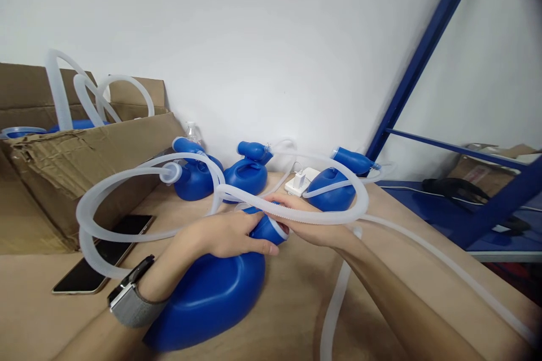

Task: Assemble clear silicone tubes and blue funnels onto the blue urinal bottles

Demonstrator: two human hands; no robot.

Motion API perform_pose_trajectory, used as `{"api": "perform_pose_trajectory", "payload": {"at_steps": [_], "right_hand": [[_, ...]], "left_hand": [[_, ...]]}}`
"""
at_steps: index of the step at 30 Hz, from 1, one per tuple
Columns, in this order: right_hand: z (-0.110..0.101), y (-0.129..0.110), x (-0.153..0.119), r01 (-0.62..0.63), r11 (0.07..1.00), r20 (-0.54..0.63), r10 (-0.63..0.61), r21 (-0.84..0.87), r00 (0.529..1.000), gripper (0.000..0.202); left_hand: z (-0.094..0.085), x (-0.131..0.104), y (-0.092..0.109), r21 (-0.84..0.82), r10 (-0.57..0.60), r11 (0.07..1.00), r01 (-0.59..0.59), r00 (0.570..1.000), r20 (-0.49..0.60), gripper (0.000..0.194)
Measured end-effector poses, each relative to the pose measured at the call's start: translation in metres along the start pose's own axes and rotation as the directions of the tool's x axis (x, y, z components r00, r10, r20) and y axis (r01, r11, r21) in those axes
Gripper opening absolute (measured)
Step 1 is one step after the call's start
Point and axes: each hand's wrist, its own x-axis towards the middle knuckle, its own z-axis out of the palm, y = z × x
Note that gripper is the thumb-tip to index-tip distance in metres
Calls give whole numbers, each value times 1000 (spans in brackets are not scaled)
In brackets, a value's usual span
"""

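A blue plastic urinal bottle (220, 293) lies on the tabletop in front of me, partly covered by my left forearm. My left hand (231, 234) is wrapped round the blue mouthpiece (267, 230) at the bottle's neck, thumb along its near side. From the far side, my right hand (305, 220) grips the same mouthpiece; most of its fingers are hidden behind it and a hose. A translucent ribbed hose (296, 213) loops over both hands and out to the left, ending in a round white fitting (170, 173).
Along the wall stand three more blue urinal bottles (334, 189) with hoses. A cardboard box (105, 152) at left holds more hoses and blue parts. A phone (80, 273) lies beside it. A white charger (298, 181) sits at the back; a blue metal rack (415, 62) rises at right.
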Motion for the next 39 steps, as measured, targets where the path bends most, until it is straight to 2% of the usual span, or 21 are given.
{"api": "perform_pose_trajectory", "payload": {"at_steps": [2, 5, 10, 15, 18, 24, 30, 35, 39], "right_hand": [[-2, -4, -2, -4, 1000, 44, 4, 4, 999, 42], [-4, -9, -6, 15, 996, 24, -13, -88, 1000, 40], [-4, -8, -10, 83, 981, 13, -82, -176, 997, 36], [-1, -1, -7, 47, 979, -48, -57, -200, 997, 34], [-2, 1, -5, 44, 979, -43, -53, -199, 998, 34], [-9, -6, -4, 101, 979, 72, -89, -175, 993, 37], [-17, -9, -5, 87, 981, 152, -61, -171, 986, 39], [-18, -3, -1, 85, 996, 254, -74, -33, 964, 39], [-20, 2, 0, 104, 994, 251, -93, -31, 964, 35]], "left_hand": [[-2, 0, 2, 1, -53, 999, 53, 995, 87, 71], [-6, 1, 5, -1, -118, 993, 120, 979, 165, 76], [-8, 3, 5, -56, -70, 995, 80, 983, 170, 82], [-8, 2, 6, -60, -74, 994, 86, 981, 177, 79], [-7, 3, 7, -50, -82, 995, 92, 982, 169, 81], [-8, 3, 8, -27, -103, 994, 109, 979, 174, 75], [-8, 1, 7, -59, -85, 994, 96, 982, 167, 76], [-7, 1, 4, -105, -54, 992, 74, 981, 185, 64], [-7, 3, 3, -148, -7, 988, 32, 986, 169, 58]]}}
